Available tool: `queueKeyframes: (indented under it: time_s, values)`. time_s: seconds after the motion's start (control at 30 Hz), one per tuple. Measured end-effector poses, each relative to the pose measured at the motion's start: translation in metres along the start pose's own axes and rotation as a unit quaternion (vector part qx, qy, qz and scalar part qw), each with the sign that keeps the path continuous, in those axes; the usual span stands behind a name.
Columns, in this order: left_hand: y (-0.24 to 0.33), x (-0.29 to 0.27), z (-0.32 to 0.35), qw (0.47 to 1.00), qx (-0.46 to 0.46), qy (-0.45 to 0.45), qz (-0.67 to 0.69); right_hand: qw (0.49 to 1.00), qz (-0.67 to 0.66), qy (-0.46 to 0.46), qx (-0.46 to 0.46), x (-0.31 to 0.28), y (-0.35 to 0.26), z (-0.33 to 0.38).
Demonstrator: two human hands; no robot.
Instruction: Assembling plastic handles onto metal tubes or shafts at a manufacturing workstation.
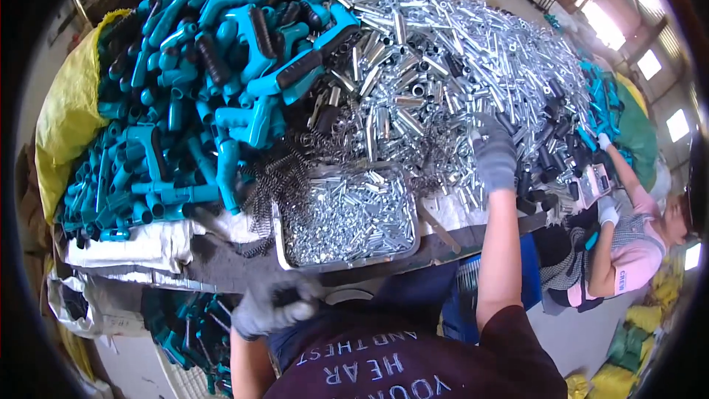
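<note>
My right hand [495, 154], in a grey glove, reaches into a big heap of shiny metal tubes, rods and pins [436, 52]. Its fingers are bent down among the parts, and what they grip is hidden. Close to my body, my left hand [273, 304], also gloved, hovers at the table's near edge. Thumb and fingers curve apart with a dark gap between them; motion blurs the fingers, and I make out nothing held. Between the hands sits a shallow tray [347, 260] of small metal pins and bits. Dark coil springs [277, 185] lie along its left side.
Teal plastic gun-shaped housings [251, 125] are piled high at the left, beside a yellow sack [70, 118]. A flat metal strip [439, 227] lies right of the tray. A co-worker in pink [631, 251] handles parts at the right. More teal parts fill a crate [185, 340] below.
</note>
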State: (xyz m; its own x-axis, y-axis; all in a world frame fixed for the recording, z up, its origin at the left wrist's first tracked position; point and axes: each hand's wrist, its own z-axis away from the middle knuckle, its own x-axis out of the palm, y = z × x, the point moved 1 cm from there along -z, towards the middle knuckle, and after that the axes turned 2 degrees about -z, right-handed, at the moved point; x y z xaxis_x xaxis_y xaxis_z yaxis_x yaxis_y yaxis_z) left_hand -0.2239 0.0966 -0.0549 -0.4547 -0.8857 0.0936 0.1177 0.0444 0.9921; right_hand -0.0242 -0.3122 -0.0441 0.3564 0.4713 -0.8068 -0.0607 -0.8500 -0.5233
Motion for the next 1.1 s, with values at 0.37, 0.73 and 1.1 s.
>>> queueKeyframes:
  time_s: [0.37,0.73,1.1]
  values:
    - [0.023,0.026,-0.026,0.995,-0.033,0.086,-0.022,0.984,0.129,0.098,-0.078,-0.004,-0.032,-0.018]
    - [0.019,0.052,-0.076,0.977,0.045,0.116,-0.176,0.94,-0.115,-0.086,-0.308,-0.03,-0.047,0.004]
    - [0.016,0.045,-0.06,0.974,0.051,0.189,-0.113,0.944,0.33,0.03,0.006,-0.069,0.048,-0.089]
